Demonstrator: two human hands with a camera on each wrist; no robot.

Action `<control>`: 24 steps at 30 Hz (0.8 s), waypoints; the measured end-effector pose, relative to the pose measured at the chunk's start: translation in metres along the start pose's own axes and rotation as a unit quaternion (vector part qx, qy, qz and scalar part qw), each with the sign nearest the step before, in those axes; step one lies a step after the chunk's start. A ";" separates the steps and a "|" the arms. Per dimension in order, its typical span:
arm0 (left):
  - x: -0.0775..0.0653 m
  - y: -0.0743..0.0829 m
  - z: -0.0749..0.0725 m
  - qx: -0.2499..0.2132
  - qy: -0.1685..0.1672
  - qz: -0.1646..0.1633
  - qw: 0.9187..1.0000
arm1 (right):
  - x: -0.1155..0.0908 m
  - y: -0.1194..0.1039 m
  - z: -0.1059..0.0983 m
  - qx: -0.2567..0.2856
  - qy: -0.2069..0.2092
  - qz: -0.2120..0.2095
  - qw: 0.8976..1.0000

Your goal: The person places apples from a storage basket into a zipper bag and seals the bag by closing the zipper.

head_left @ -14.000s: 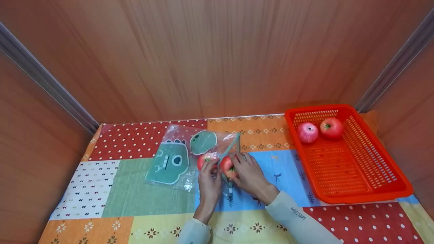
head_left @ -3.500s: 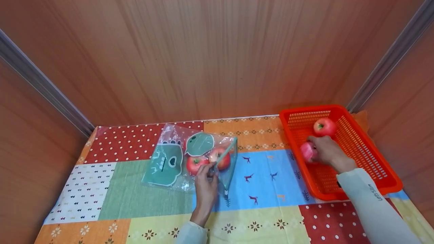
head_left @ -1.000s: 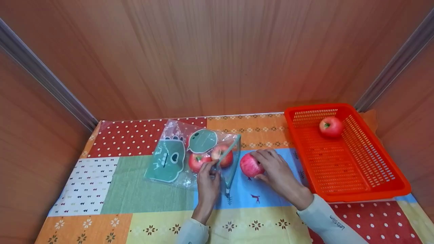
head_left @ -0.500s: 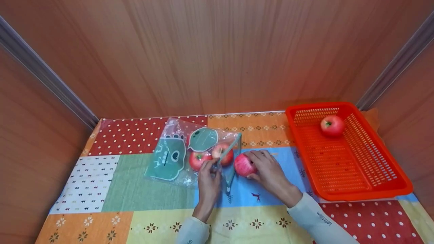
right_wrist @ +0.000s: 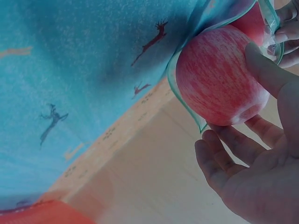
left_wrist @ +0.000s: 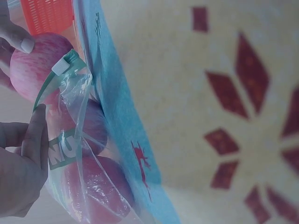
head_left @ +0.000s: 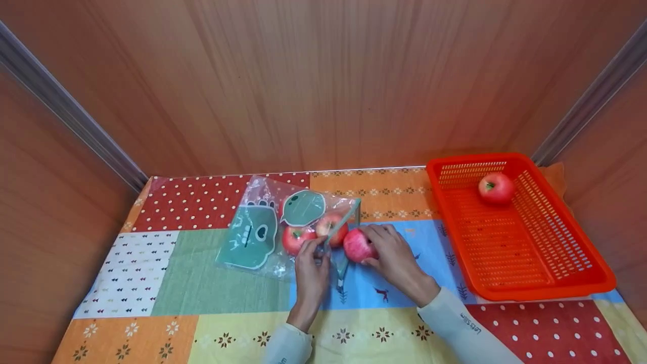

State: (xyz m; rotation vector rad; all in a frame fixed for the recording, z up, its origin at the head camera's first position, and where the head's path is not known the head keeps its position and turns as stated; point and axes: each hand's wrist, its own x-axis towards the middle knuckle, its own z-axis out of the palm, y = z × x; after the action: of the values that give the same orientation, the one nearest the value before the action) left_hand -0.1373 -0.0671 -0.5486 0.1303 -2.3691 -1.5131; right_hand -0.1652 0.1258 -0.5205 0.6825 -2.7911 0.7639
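Observation:
A clear zip bag (head_left: pixel 283 263) with green cartoon prints lies flat in the head view, its green-edged mouth facing right. Through the plastic show a red apple (head_left: pixel 294 239) and a paler red apple (head_left: pixel 331 228) near the mouth. My left hand (head_left: pixel 311 275) pinches the upper edge of that mouth, holding it raised. My right hand (head_left: pixel 397 258) grips a pink streaked apple (head_left: pixel 357 245) right at the opening. In the right wrist view the green rim curves behind this pink apple (right_wrist: pixel 217 77), with thumb and fingers on either side of it.
An orange-red plastic basket (head_left: pixel 498 293) stands at the right, holding one red apple (head_left: pixel 497 188) in its far right corner. A patchwork cloth (head_left: pixel 227 298) covers the table. Wood-grain panels (head_left: pixel 323 91) rise at the back and both sides.
Earlier, my right hand released a red apple into the bag, then took the pink apple from the basket. It has since carried it left to the bag's mouth; my left hand keeps its place.

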 end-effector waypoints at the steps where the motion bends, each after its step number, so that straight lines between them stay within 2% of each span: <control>1: 0.000 0.000 0.000 0.002 0.001 0.001 1.000 | 0.001 0.000 0.001 0.001 0.001 0.001 1.000; 8: 0.000 0.000 0.001 0.003 0.001 0.001 1.000 | 0.002 0.000 0.005 -0.001 0.007 0.007 1.000; 15: -0.001 0.000 0.000 0.001 -0.002 0.003 1.000 | 0.004 -0.002 0.013 -0.001 -0.006 0.029 1.000; 24: 0.000 0.000 0.000 -0.008 -0.004 0.006 1.000 | 0.013 -0.008 0.025 0.026 0.016 0.032 0.999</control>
State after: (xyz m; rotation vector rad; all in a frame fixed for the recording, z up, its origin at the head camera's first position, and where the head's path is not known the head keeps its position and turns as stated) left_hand -0.1372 -0.0667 -0.5485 0.1064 -2.3589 -1.5300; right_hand -0.1740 0.1023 -0.5346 0.5863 -2.7862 0.8541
